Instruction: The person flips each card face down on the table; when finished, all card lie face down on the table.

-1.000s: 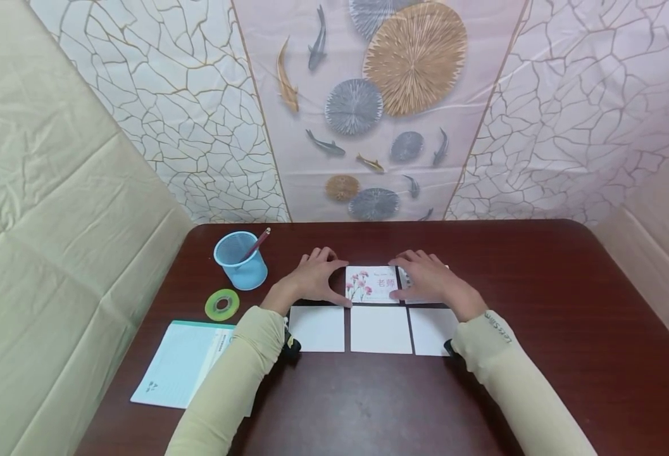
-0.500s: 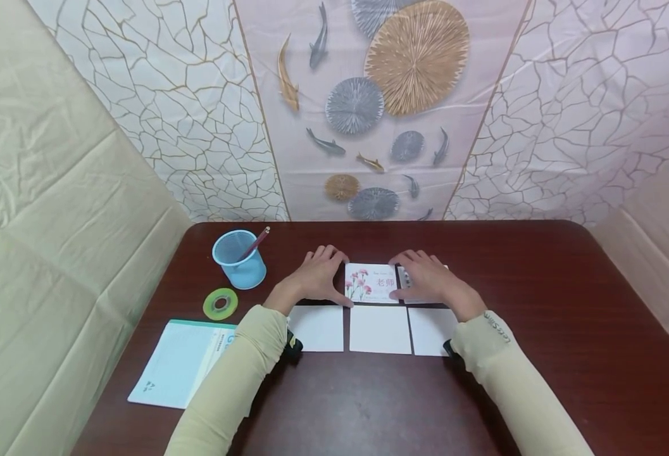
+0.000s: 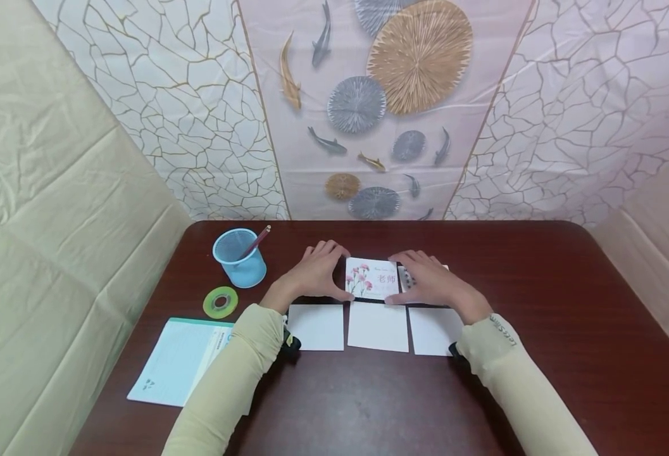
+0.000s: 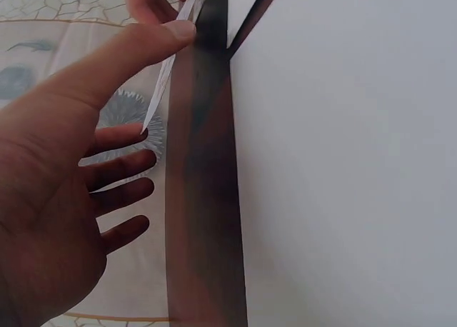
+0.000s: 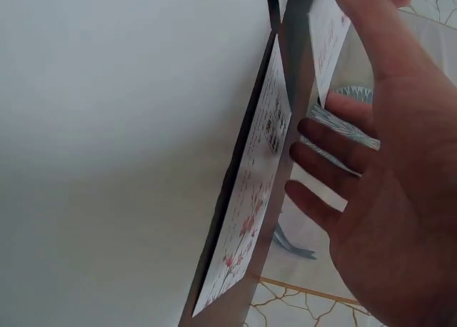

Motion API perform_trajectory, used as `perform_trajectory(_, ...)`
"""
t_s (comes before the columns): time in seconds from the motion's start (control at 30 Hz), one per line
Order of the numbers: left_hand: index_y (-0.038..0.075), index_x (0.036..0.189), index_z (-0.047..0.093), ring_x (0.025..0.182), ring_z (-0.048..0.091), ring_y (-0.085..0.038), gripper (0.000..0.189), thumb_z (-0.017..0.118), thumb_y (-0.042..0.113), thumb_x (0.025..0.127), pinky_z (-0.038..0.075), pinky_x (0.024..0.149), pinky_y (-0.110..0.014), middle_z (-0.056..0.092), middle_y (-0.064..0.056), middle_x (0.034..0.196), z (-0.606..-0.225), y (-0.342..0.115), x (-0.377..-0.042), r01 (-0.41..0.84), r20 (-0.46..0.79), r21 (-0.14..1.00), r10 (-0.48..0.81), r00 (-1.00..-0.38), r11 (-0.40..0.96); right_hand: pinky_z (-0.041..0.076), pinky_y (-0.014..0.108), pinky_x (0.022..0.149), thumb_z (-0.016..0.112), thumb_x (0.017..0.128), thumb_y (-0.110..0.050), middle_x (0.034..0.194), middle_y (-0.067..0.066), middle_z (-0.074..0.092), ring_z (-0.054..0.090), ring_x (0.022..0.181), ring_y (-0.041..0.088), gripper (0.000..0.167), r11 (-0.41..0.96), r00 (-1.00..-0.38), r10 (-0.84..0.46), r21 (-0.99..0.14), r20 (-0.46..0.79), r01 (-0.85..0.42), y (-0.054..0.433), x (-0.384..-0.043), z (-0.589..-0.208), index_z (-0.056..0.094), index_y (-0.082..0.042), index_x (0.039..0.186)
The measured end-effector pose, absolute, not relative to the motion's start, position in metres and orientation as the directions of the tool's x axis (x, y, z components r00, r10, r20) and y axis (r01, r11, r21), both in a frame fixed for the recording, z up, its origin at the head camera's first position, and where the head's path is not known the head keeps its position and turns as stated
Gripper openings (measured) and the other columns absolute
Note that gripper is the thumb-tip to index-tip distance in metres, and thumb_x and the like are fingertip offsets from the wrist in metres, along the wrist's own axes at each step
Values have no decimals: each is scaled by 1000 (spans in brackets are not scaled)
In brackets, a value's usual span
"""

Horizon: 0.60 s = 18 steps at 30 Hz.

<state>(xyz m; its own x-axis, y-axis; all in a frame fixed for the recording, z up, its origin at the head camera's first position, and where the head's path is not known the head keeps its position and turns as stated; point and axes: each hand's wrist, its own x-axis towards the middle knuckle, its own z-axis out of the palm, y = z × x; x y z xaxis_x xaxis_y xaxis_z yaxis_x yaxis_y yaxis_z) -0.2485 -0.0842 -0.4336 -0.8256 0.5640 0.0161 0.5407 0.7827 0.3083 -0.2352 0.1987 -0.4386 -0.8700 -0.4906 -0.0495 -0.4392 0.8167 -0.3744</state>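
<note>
A white greeting card [image 3: 368,276] with pink flowers and red Chinese characters is held between both hands, a little above the table. My left hand [image 3: 318,271] grips its left side, thumb at the near corner and index finger at the far one. The right hand [image 3: 430,282] grips the right side the same way. Both wrist views show the card edge-on, tilted and off the tabletop, the other fingers spread. A second printed card [image 5: 250,191] lies flat beneath the right hand, partly hidden in the head view. Blank white cards [image 3: 378,329] lie in a row nearer the body.
Left of the hands stand a blue mesh pen cup [image 3: 245,269] with a pen [image 3: 257,240], a green tape roll [image 3: 220,303] and a notebook [image 3: 177,364] partly under the left sleeve. A patterned cloth [image 3: 357,158] hangs behind the dark table [image 3: 368,405].
The flower card has risen off the table and shifted slightly away. The right thumb has slid left along its near edge. The middle blank card has turned slightly.
</note>
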Motion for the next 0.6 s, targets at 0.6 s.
perform_trajectory(0.6, 14, 135, 53, 114, 41, -18, 90, 79, 64, 66, 27, 97, -46, 48, 1, 123, -422, -55, -236, 686, 122, 172, 675, -727, 707, 31, 56, 104, 86, 65, -54, 141, 11, 46, 40, 126, 28, 97, 707, -794, -597, -390, 116, -589, 183, -225, -427, 48, -5, 140)
